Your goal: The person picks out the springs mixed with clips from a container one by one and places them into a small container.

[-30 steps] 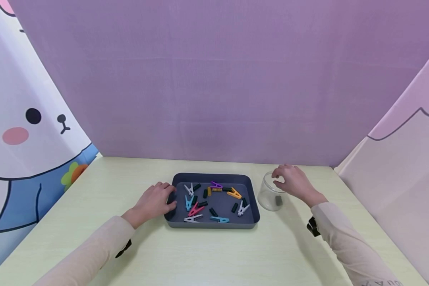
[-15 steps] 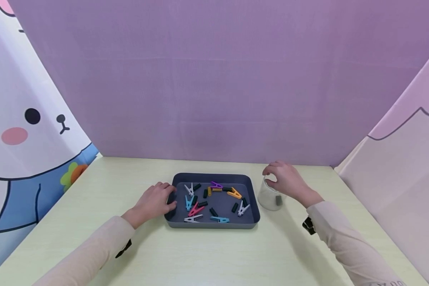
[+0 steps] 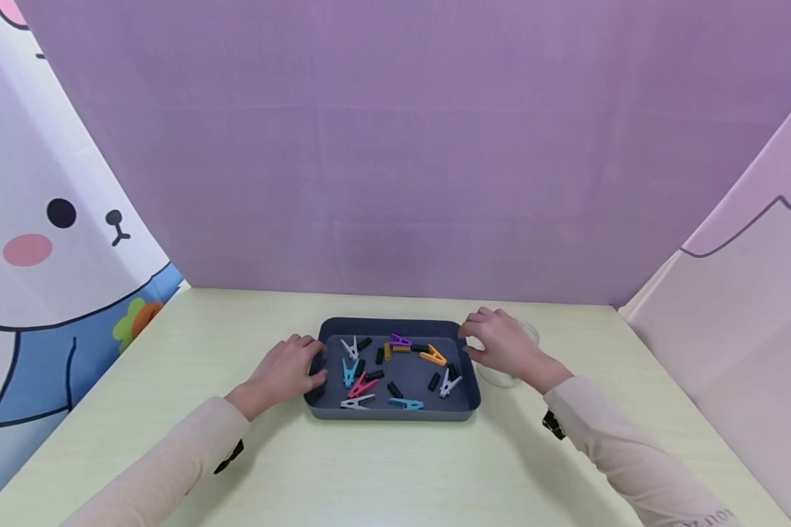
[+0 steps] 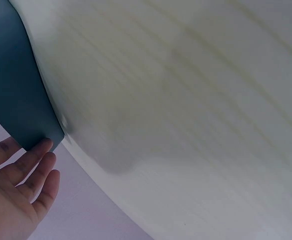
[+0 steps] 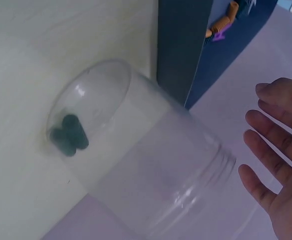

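A dark grey tray [image 3: 395, 415] holds several small clips and short ribbed spring-like pieces. Among the clips are a red clip [image 3: 362, 385], a purple clip [image 3: 400, 339] and a yellow clip [image 3: 433, 355]. My left hand [image 3: 285, 372] grips the tray's left edge; in the left wrist view its fingertips lie against the outer wall. Bent but holding nothing, my right hand [image 3: 504, 348] is over the tray's right rim. Beneath and behind it stands a clear jar [image 5: 141, 160], partly hidden in the head view. Dark green pieces [image 5: 68, 135] lie at the jar's bottom.
The pale wooden table [image 3: 382, 468] ends at a purple cloth backdrop [image 3: 395, 161]. A cartoon-printed cloth [image 3: 59, 183] flanks the left side, and a pale printed cloth [image 3: 751, 315] the right.
My right hand has moved left, from over the jar's mouth to the tray's right rim. The left hand and the tray have stayed in place.
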`<state>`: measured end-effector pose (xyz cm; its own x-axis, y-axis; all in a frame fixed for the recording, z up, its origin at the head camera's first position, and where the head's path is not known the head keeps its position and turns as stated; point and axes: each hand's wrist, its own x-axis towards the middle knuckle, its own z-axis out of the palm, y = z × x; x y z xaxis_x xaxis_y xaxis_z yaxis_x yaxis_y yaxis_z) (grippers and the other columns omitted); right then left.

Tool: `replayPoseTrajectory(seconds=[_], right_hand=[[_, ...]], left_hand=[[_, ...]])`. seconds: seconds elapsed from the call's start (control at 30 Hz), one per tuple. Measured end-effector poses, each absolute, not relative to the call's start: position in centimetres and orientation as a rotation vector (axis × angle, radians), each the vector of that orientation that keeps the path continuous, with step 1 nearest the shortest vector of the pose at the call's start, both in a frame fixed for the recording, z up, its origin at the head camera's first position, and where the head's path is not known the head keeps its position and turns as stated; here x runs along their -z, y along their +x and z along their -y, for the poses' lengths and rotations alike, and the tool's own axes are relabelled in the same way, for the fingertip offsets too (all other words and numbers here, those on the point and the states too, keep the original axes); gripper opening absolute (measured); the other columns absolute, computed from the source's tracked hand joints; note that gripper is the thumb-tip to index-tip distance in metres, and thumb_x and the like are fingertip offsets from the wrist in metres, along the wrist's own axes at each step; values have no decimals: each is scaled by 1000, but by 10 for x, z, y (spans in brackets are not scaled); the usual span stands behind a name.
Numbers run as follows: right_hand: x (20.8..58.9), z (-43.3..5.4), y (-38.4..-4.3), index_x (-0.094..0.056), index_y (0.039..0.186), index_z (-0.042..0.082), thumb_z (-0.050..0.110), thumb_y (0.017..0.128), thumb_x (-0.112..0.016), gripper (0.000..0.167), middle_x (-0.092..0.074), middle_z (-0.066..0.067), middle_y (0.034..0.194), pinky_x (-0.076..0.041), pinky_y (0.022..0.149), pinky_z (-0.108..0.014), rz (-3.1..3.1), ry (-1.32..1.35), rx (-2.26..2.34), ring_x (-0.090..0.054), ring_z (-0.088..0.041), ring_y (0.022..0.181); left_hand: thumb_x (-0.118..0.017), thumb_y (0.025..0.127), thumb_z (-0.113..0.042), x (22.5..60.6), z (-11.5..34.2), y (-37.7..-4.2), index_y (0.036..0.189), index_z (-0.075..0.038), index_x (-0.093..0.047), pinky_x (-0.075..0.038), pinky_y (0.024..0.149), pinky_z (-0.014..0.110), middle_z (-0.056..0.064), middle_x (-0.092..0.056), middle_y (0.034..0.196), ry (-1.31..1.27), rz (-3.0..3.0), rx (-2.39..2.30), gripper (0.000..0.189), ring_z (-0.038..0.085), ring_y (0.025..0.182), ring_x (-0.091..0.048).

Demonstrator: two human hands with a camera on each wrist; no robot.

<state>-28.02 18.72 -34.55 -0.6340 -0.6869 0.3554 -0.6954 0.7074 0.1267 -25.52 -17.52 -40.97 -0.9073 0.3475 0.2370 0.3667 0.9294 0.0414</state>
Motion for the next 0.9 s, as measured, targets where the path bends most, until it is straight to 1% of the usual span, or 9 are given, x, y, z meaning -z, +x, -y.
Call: replayPoseTrajectory(seconds=[0.23, 0.43, 0.6, 0.7, 0.9], right_hand=[[355, -175, -276, -69, 91, 14, 17, 73, -73, 18, -65, 3, 89, -47, 74, -38, 2605, 1121, 3, -55, -15, 84], [365, -166, -275, -68, 88, 13, 18, 74, -73, 16, -63, 2, 84, -47, 71, -38, 2610, 1201, 30, -54, -16, 80], [373, -161, -276, -69, 89, 14, 19, 75, -72, 15, -64, 4, 86, -46, 72, -35, 2645, 1230, 47, -54, -14, 82], [377, -158, -277, -69, 90, 15, 18, 76, -71, 15, -64, 4, 88, -47, 75, -36, 2662, 1253, 41, -53, -14, 83], [381, -153, -277, -68, 91, 16, 20, 76, -71, 16, -64, 4, 88, -47, 76, -35, 2691, 1278, 89, -52, -13, 82]], left_hand=[[-67, 77, -37, 410, 175, -256, 107, -7, -62, -48, 79, 42, 11, -62, 107, -533, 2865, 128, 42, 26, 93, -55], [-67, 77, -36, 411, 175, -256, 107, -8, -63, -48, 79, 42, 10, -62, 107, -529, 2867, 132, 41, 26, 93, -55], [-67, 77, -37, 410, 175, -256, 107, -8, -63, -48, 79, 43, 11, -62, 107, -534, 2870, 129, 42, 26, 93, -55], [-67, 77, -37, 410, 175, -257, 107, -8, -62, -48, 79, 43, 10, -62, 108, -533, 2873, 127, 42, 26, 94, -55], [-67, 77, -38, 409, 175, -257, 107, -8, -62, -48, 79, 42, 10, -62, 107, -537, 2875, 124, 42, 26, 94, -55]])
